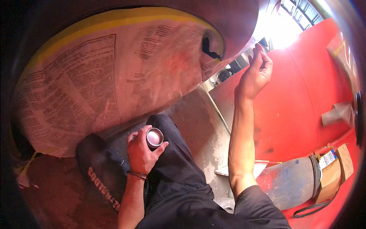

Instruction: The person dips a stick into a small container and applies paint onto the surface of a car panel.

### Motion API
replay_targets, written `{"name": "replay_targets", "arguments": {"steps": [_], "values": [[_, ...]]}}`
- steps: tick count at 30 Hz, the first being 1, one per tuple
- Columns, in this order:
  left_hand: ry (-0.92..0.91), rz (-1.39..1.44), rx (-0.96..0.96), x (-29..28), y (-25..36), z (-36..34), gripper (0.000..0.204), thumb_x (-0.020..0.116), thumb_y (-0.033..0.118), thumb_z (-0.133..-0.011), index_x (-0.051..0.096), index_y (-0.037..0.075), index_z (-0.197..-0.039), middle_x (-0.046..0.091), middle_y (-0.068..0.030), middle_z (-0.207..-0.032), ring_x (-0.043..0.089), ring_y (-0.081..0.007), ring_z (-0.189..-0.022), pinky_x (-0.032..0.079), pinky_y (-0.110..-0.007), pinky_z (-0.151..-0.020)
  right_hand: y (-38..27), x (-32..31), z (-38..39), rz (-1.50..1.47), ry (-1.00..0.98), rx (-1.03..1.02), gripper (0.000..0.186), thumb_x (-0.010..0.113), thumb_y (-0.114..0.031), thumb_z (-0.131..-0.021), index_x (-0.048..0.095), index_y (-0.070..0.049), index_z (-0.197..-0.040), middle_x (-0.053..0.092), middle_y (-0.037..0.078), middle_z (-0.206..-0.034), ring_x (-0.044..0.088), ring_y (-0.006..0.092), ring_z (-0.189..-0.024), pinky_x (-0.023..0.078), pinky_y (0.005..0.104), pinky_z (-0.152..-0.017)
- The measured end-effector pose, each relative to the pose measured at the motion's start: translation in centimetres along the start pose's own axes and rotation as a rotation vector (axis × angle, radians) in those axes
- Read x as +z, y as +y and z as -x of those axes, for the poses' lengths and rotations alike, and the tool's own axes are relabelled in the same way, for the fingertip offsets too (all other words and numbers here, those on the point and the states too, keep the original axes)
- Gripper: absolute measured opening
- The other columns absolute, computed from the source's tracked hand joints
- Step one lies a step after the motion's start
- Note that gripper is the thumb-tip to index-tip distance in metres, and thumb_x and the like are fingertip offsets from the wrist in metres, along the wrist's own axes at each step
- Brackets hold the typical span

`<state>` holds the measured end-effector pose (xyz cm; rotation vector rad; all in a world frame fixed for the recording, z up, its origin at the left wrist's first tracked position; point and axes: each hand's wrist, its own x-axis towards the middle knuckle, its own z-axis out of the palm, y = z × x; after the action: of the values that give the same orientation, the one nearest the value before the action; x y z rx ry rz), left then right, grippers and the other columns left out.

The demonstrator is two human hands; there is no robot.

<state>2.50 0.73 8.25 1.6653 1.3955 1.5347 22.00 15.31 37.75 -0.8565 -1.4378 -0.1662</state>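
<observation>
Beside papered curve (95, 76), left hand (143, 152) gripping tin (154, 137), right hand (257, 74) raised

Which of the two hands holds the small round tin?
The left hand, low by the knee, grips the small round tin. The right hand is raised and empty.

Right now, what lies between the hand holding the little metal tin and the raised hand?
In the head view, between the left hand gripping the metal tin and the raised right hand: the black-trousered knee and bare concrete floor.
</observation>
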Motion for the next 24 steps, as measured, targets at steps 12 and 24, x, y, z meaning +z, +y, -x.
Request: {"name": "replay_targets", "arguments": {"steps": [12, 24], "values": [[-0.037, 0.011, -0.032, -0.2, -0.1, 0.1, 0.076, 0.100, 0.044, -0.079, 0.065, 0.010, -0.138, 0.076, -0.0115, -0.125, 0.068, -0.0378, -0.112, 0.050, -0.052, -0.109, 1.1, 2.2, -1.0, 0.001, 0.118, 0.015, 0.028, 0.071, -0.019, -0.112, 0.063, 0.006, -0.122, 0.078, 0.020, -0.128, 0.075, 0.0256, -0.126, 0.058, 0.0400, -0.114], [-0.030, 0.013, -0.024, -0.1, -0.2, 0.0, 0.075, 0.100, 0.042, -0.079, 0.065, 0.009, -0.136, 0.076, -0.0142, -0.121, 0.069, -0.0396, -0.112, 0.051, -0.052, -0.106, 2.2, 2.6, -1.5, -0.060, 0.166, -0.043, 0.026, 0.077, -0.017, -0.108, 0.066, 0.005, -0.117, 0.080, 0.014, -0.115, 0.075, 0.0154, -0.106, 0.060, 0.0287, -0.093]]}}
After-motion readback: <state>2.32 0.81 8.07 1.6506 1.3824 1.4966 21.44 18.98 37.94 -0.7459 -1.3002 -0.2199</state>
